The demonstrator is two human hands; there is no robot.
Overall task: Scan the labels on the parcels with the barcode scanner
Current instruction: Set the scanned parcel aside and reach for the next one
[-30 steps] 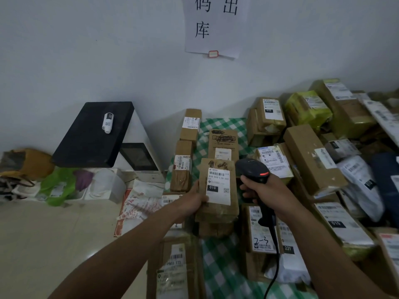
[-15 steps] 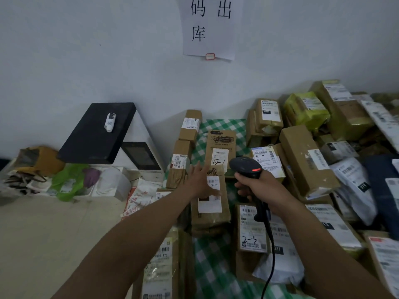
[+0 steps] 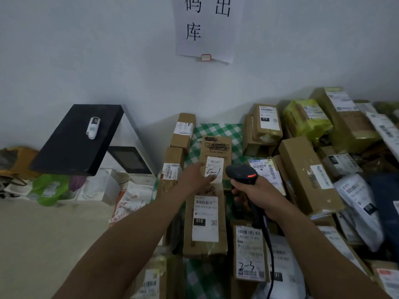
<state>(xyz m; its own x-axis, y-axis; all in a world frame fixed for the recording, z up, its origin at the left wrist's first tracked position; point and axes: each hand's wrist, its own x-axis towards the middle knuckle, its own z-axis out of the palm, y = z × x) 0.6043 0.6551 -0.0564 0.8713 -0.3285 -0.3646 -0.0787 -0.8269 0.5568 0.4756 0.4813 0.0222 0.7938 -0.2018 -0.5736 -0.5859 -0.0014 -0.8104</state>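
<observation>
Wall sign (image 3: pixel 205 29): 码 出 库; center pkg lbl (image 3: pixel 205 219): 010; far lbl (image 3: pixel 216 167): handwritten 5-1.

A flat brown cardboard parcel (image 3: pixel 205 221) lies on the green-checked cloth (image 3: pixel 218 130), a second brown cardboard parcel (image 3: pixel 217 152) just behind it, a black handheld barcode scanner (image 3: pixel 241 172) right of that. Left of the cloth stands a black slanted panel (image 3: pixel 71 147), a small white tube (image 3: pixel 92 127) on it.
</observation>
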